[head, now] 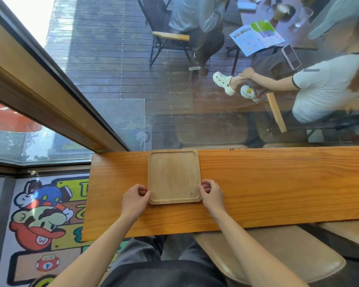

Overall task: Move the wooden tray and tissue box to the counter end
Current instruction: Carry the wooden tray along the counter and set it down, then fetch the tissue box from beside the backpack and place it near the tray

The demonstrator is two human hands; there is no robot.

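Wooden tray [174, 176] lies flat on the long wooden surface [278, 183], toward its left end, far edge nearly against the window-side edge, near edge well back from the person's edge. It is empty, square, with rounded corners and a low raised rim. Both hands are on it: left hand [135, 198] at the near-left corner, right hand [212, 194] at the near-right corner, fingers curled in against the rim on each side, pinching narrow. Cannot tell whether the tray is being gripped for a lift or has just been set down; it looks fully seated on the surface, no tilt visible. Tissue box is not in view anywhere on the visible stretch of surface. Left end of the surface shows bare wood between the tray and the end edge. Judgement: the tray half of the task is in hand, and the tray sits near but not at the end. Next move probably calls for sliding or carrying it left toward the end edge, keeping it square to the window-side edge, and stopping short of the drop-off over the patterned rug [44, 220] below. After that, the tissue box has to be found, likely further right along the surface, beyond what shows here. Stool [288, 257] stands just under the near edge, to the right.
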